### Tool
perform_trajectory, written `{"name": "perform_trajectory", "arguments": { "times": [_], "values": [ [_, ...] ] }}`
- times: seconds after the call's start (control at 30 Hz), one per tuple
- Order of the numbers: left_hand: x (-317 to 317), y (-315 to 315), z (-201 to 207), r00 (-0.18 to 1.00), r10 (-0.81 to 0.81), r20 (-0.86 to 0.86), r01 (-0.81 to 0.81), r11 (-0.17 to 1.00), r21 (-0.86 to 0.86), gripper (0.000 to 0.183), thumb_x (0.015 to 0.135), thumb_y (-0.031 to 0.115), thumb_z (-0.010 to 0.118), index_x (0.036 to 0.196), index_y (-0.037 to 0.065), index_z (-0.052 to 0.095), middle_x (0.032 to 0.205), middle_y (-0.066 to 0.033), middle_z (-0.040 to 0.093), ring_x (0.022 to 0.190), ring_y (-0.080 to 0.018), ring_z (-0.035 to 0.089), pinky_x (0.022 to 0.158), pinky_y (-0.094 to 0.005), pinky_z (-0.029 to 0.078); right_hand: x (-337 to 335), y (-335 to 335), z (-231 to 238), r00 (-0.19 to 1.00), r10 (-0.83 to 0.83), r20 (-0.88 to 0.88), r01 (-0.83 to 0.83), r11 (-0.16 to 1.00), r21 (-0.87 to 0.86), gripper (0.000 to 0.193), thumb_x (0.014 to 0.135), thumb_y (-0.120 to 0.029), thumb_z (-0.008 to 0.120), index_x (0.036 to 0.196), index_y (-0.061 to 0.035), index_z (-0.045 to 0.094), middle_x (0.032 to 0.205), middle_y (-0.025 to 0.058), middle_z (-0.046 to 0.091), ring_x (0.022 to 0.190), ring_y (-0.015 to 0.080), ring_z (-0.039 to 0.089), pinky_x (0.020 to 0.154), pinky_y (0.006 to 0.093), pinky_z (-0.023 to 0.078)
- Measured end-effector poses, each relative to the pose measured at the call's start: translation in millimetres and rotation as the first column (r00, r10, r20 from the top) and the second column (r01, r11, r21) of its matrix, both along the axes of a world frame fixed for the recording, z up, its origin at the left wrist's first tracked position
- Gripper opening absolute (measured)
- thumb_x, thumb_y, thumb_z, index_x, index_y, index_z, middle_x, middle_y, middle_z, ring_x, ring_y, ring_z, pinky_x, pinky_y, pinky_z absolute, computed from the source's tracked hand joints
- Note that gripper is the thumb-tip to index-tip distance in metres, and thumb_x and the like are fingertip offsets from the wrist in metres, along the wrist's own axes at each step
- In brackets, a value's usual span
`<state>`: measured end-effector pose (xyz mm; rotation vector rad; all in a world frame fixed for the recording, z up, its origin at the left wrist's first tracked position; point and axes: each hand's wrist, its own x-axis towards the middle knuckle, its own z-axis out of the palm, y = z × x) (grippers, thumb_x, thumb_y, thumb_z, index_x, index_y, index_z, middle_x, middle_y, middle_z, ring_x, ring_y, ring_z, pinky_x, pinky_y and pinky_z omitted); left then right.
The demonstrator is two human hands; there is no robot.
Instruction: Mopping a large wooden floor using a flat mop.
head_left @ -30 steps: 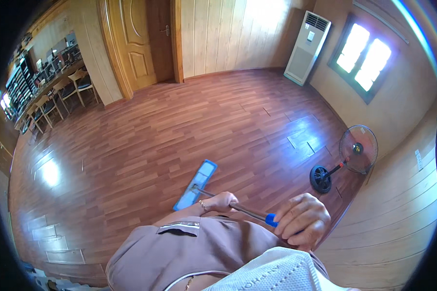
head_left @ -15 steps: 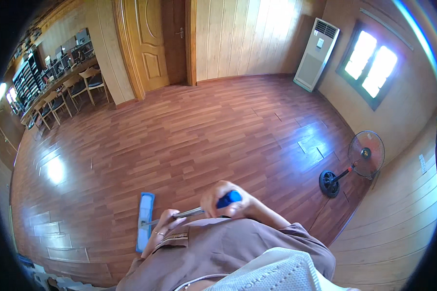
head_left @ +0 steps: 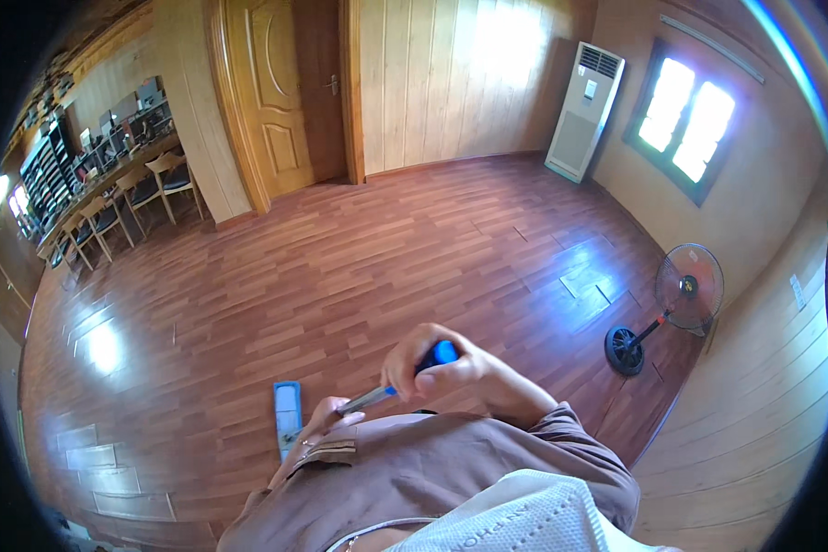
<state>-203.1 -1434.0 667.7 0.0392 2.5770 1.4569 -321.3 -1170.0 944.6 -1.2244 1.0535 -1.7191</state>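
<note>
A flat floor mop runs between my two hands, its metal pole (head_left: 370,399) slanting down to the left. My right hand (head_left: 439,361) is wrapped round the blue grip (head_left: 444,351) at the upper end of the pole. Lower down, my left hand (head_left: 327,417) is closed round the pole, close to my body. The light blue mop head (head_left: 287,409) lies on the wood-look floor (head_left: 377,267) beyond my left forearm. My forearm and sleeve hide its near end.
A standing fan (head_left: 688,287) is at the right by the wall. A tall white air conditioner (head_left: 586,112) stands in the far right corner near a window (head_left: 685,120). A wooden door (head_left: 276,92) is at the back. Several chairs (head_left: 138,189) line a long desk at the far left.
The mop head has shifted slightly right and closer to my body, with more of it hidden. My right hand and the blue grip have risen a little. The view has tilted slightly.
</note>
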Motion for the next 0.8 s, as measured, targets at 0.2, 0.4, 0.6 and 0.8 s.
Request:
{"name": "perform_trajectory", "arguments": {
  "times": [0.2,0.4,0.6,0.8],
  "values": [
    [-73.7,112.1,45.9,0.961,-0.264,0.079,0.214,0.896,0.389,0.017,0.087,0.009,0.055,0.074,0.007,0.066,0.074,0.0075,0.056,0.072,-0.0059,0.046,0.065,-0.0277,0.040,-6.6,70.6,64.7,0.882,0.039,-0.470,-0.170,0.956,-0.238,0.044,0.079,-0.043,0.073,0.070,-0.0011,0.064,0.056,0.0041,0.055,0.051,0.0267,0.056,0.062,0.0389,0.047],
    [-134.7,201.2,8.3,0.780,-0.625,-0.021,0.578,0.708,0.407,0.017,0.086,0.011,0.059,0.070,0.007,0.058,0.072,0.0069,0.049,0.069,-0.0053,0.043,0.059,-0.0270,0.036,1.6,121.0,75.1,0.693,-0.031,-0.720,-0.221,0.942,-0.254,0.024,0.082,-0.025,0.069,0.078,-0.0033,0.060,0.058,0.0025,0.050,0.053,0.0260,0.055,0.054,0.0365,0.044],
    [-177.2,269.2,-17.0,0.719,-0.642,-0.266,0.639,0.761,-0.113,0.029,0.088,0.029,0.057,0.100,0.002,0.061,0.101,-0.0120,0.064,0.095,-0.0204,0.061,0.083,-0.0366,0.048,7.5,149.9,53.9,0.640,-0.085,-0.763,-0.122,0.970,-0.209,0.028,0.079,-0.030,0.073,0.075,-0.0069,0.057,0.062,0.0076,0.053,0.057,0.0283,0.057,0.051,0.0399,0.040],
    [-186.9,257.7,133.8,0.873,-0.337,-0.351,0.452,0.830,0.327,0.056,0.086,0.051,0.055,0.111,0.001,0.058,0.115,-0.0187,0.059,0.108,-0.0285,0.057,0.093,-0.0413,0.044,-27.2,152.2,-16.9,0.587,-0.433,-0.685,0.474,0.869,-0.143,0.031,0.069,-0.034,0.081,0.079,-0.0103,0.063,0.071,0.0102,0.063,0.069,0.0319,0.063,0.060,0.0424,0.048]
  ]
}}
